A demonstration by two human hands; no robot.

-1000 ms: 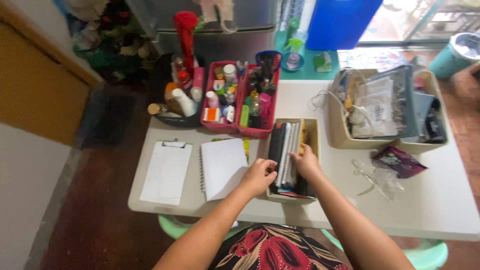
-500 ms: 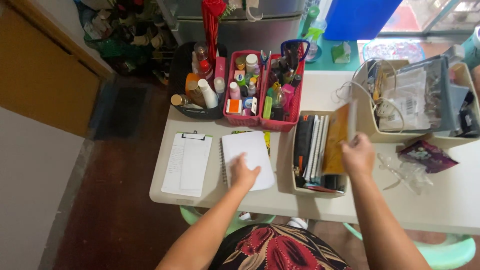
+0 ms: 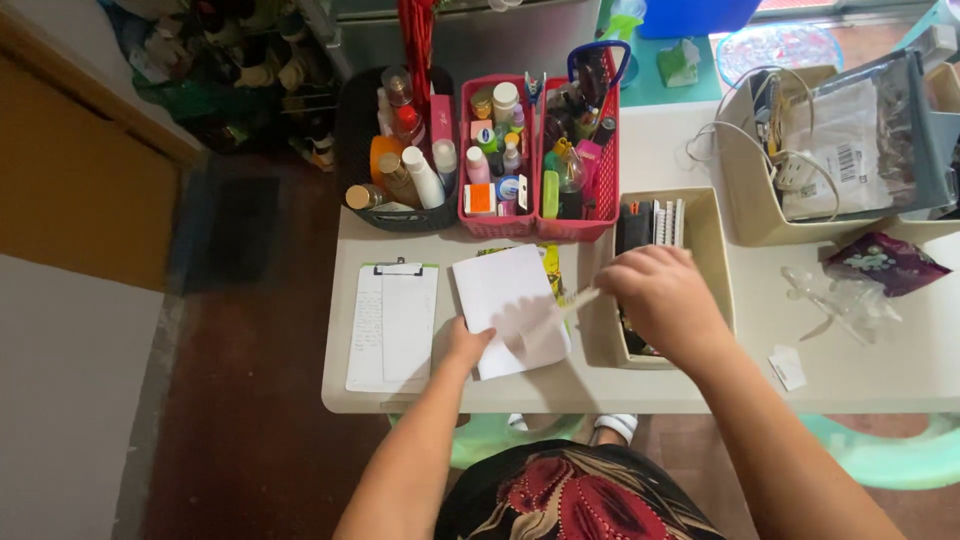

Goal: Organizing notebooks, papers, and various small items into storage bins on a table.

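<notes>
Clipboard [image 3: 392, 325]: flat at the table's left end, well apart from both hands.
Left hand [image 3: 466, 345]: pressed on the near-left corner of the white spiral notebook [image 3: 508, 305] — fingers spread flat, gripping nothing.
Thin booklet [image 3: 560, 312]: blurred, held edge-on just above the notebook's right side, between the 2 hands.
Right hand [image 3: 660, 300]: closed on the booklet's right end, over the beige bin [image 3: 712, 250] of upright notebooks.
Behind: 2 pink baskets [image 3: 540, 228] of small bottles — touching each other.
Far right: purple packet [image 3: 885, 262] on the table [image 3: 850, 375].
</notes>
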